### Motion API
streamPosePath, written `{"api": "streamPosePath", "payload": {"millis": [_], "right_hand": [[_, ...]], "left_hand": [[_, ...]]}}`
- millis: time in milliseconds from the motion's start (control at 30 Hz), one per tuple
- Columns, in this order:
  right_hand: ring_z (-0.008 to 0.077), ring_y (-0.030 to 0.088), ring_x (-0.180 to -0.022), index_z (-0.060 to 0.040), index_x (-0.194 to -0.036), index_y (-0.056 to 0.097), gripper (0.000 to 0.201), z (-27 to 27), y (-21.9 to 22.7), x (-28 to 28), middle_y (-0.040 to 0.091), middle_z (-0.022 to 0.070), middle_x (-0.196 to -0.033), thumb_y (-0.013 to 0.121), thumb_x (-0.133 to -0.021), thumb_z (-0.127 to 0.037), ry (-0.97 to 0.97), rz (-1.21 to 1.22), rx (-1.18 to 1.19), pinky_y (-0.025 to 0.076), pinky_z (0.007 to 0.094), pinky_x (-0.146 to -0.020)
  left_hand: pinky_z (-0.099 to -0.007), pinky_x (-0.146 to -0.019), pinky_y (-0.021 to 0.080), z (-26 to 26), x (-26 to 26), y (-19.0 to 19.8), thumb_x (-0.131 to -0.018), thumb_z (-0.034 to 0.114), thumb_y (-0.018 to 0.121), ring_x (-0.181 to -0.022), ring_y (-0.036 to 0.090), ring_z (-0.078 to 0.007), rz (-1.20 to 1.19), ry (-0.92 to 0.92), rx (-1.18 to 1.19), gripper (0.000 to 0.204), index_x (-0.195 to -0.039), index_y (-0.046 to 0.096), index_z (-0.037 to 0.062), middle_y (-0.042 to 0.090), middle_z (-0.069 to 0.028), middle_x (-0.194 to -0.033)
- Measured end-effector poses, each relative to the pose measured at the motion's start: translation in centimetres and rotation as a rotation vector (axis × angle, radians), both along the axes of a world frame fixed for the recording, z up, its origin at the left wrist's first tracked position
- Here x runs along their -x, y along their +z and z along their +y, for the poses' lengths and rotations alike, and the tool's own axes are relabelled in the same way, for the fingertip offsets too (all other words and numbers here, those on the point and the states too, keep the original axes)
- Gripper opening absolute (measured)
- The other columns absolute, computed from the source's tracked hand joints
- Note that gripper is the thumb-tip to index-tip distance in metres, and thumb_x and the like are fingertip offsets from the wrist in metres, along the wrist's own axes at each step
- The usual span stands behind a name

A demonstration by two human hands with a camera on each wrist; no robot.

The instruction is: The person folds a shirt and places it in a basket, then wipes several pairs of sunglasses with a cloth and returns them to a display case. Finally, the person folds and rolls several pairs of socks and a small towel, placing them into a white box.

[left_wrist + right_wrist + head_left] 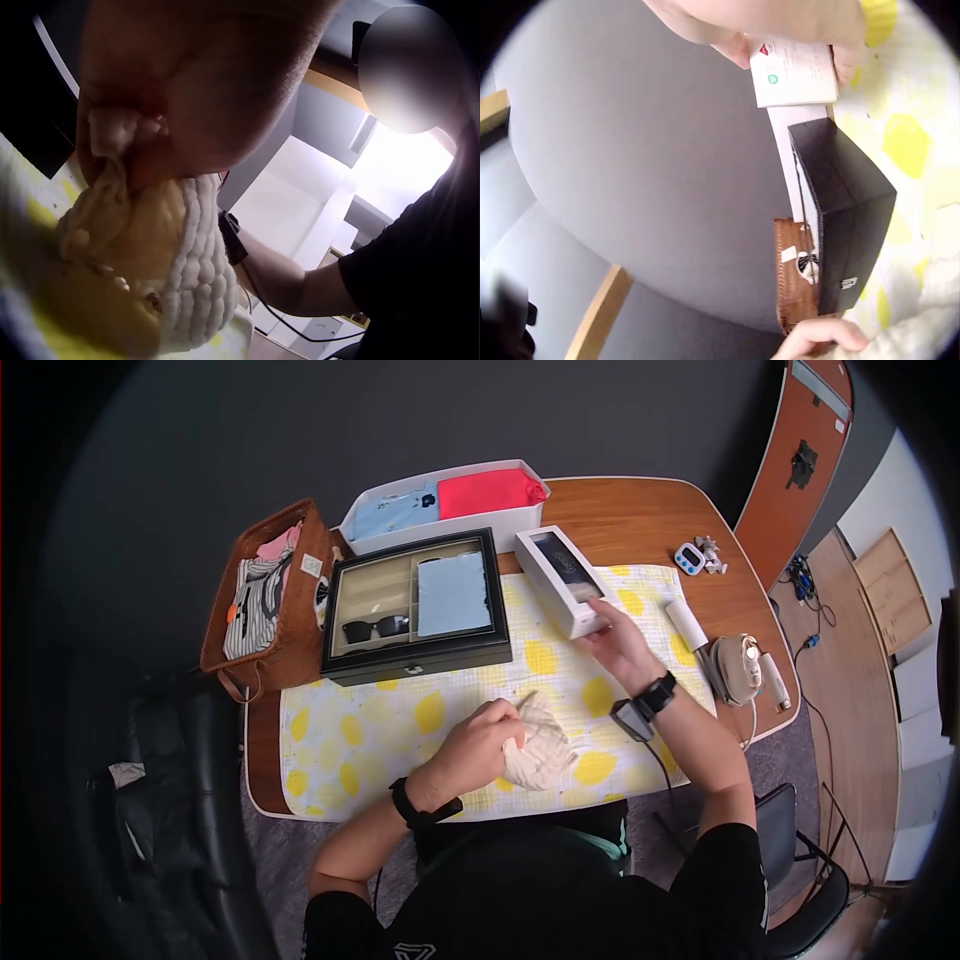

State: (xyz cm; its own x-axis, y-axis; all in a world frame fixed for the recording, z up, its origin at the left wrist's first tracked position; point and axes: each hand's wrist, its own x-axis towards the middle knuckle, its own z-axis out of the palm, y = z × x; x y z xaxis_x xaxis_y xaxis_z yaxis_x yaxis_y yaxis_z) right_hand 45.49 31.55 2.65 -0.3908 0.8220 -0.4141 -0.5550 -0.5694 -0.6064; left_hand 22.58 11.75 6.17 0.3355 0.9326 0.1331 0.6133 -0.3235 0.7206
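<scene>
My left hand (470,747) grips a bunched cream cloth item (541,752) over the near part of the yellow-spotted white cloth (385,760). Up close in the left wrist view, the cream item (201,262) shows a puffy ribbed band, and a gathered bit is pinched between the fingers. My right hand (622,648) holds the near end of a long white box (562,575) with a dark window along its top. In the right wrist view, thumb and fingers clasp opposite sides of the box (795,75), whose printed end faces the camera.
Left of the box stands a black glass-topped case (420,663) containing sunglasses (375,628) and a light blue piece. Behind it is a white bin (500,520) of folded clothes; a brown basket (280,672) sits left. At right are a timer (689,559), a white roll (686,624) and a beige device (735,670).
</scene>
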Motion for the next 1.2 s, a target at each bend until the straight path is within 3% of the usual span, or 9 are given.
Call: {"api": "streamPosePath", "payload": {"millis": [167, 400, 467, 600, 733, 800, 900, 1033, 1200], "right_hand": [[0.0220, 0.063, -0.112, 0.0005, -0.128, 0.057, 0.034, -0.6, -3.1, 4.9, 0.065, 0.0122, -0.122, 0.060, -0.102, -0.021, 0.026, 0.032, -0.165, 0.052, 0.0382, -0.100], [0.0160, 0.064, -0.104, 0.0030, -0.122, 0.063, 0.035, -1.2, -1.4, 4.2, 0.069, 0.0120, -0.113, 0.065, -0.100, -0.024, 0.281, -0.638, -0.290, 0.051, 0.0277, -0.089], [0.0158, 0.064, -0.100, 0.0038, -0.115, 0.066, 0.033, -1.6, -1.6, 4.0, 0.070, 0.0106, -0.107, 0.065, -0.100, -0.025, -0.070, -1.138, -0.722, 0.050, 0.0282, -0.083], [0.0194, 0.062, -0.098, 0.0023, -0.123, 0.061, 0.043, -4.6, 3.4, 0.4, 0.067, 0.0091, -0.108, 0.067, -0.098, -0.032, 0.236, -0.899, -0.968, 0.050, 0.0316, -0.083], [0.0239, 0.064, -0.097, 0.0010, -0.119, 0.063, 0.039, -11.3, 9.4, 1.8, 0.067, 0.0119, -0.105, 0.071, -0.093, -0.026, 0.126, -0.988, -1.343, 0.051, 0.0330, -0.084], [0.0363, 0.067, -0.099, 0.0029, -0.112, 0.065, 0.032, -12.5, 10.3, 2.8, 0.068, 0.0184, -0.104, 0.074, -0.087, -0.014, -0.100, -1.035, -1.476, 0.054, 0.0398, -0.083], [0.0377, 0.067, -0.095, 0.0011, -0.107, 0.065, 0.024, -10.6, 9.2, 1.4, 0.069, 0.0157, -0.099, 0.073, -0.086, -0.009, 0.111, -0.936, -1.487, 0.054, 0.0402, -0.078], [0.0257, 0.067, -0.073, -0.0010, -0.096, 0.064, 0.009, -9.6, 10.3, 1.0, 0.067, 0.0127, -0.085, 0.067, -0.093, -0.009, 0.175, -0.910, -1.287, 0.052, 0.0323, -0.066], [0.0072, 0.058, -0.068, -0.0003, -0.103, 0.056, 0.007, -8.2, 9.7, 2.0, 0.063, 0.0046, -0.078, 0.057, -0.102, -0.007, -0.053, -0.650, -1.232, 0.047, 0.0268, -0.056]], "left_hand": [[-0.0400, -0.087, 0.051, -1.2, 0.8, 0.3, -0.075, -0.015, 0.051, -0.099, 0.062, -0.0342, -0.033, 0.010, -0.063, 0.026, -0.087, 0.065, 0.0032, 0.059, -0.0126, -0.102], [-0.0443, -0.084, 0.052, -0.1, 0.5, 0.3, -0.078, -0.006, 0.058, -0.103, 0.063, -0.0354, -0.058, 0.033, -0.095, 0.022, -0.096, 0.062, 0.0055, 0.061, -0.0139, -0.107], [-0.0448, -0.077, 0.053, 0.8, 0.3, -0.1, -0.080, -0.002, 0.061, -0.091, 0.067, -0.0383, -0.175, 0.143, -0.116, 0.024, -0.103, 0.061, 0.0054, 0.066, -0.0157, -0.095], [-0.0381, -0.061, 0.052, 2.6, 0.3, 0.1, -0.088, 0.005, 0.065, -0.069, 0.071, -0.0339, -0.350, 0.311, -0.056, 0.016, -0.103, 0.061, 0.0025, 0.069, -0.0160, -0.073], [-0.0322, -0.062, 0.051, 4.4, -0.6, 4.1, -0.091, 0.013, 0.070, -0.069, 0.071, -0.0193, -0.440, 0.298, -0.071, 0.016, -0.091, 0.065, -0.0020, 0.069, -0.0163, -0.076], [-0.0284, -0.063, 0.049, 4.7, -0.9, 6.0, -0.093, 0.011, 0.068, -0.071, 0.063, -0.0113, -0.407, 0.226, -0.063, 0.014, -0.092, 0.065, -0.0026, 0.068, -0.0093, -0.076], [-0.0251, -0.064, 0.047, 4.6, -1.0, 8.6, -0.096, 0.011, 0.066, -0.073, 0.054, -0.0036, -0.355, 0.148, -0.023, 0.015, -0.092, 0.067, -0.0033, 0.064, -0.0011, -0.075], [-0.0244, -0.067, 0.047, 4.7, 0.9, 9.7, -0.097, 0.010, 0.065, -0.075, 0.055, -0.0041, -0.170, 0.139, -0.058, 0.014, -0.093, 0.068, -0.0032, 0.064, -0.0009, -0.075], [-0.0215, -0.077, 0.049, 4.5, 2.8, 10.1, -0.097, 0.001, 0.062, -0.086, 0.062, -0.0060, -0.483, 0.220, -0.044, 0.007, -0.103, 0.066, -0.0016, 0.068, -0.0023, -0.092]]}}
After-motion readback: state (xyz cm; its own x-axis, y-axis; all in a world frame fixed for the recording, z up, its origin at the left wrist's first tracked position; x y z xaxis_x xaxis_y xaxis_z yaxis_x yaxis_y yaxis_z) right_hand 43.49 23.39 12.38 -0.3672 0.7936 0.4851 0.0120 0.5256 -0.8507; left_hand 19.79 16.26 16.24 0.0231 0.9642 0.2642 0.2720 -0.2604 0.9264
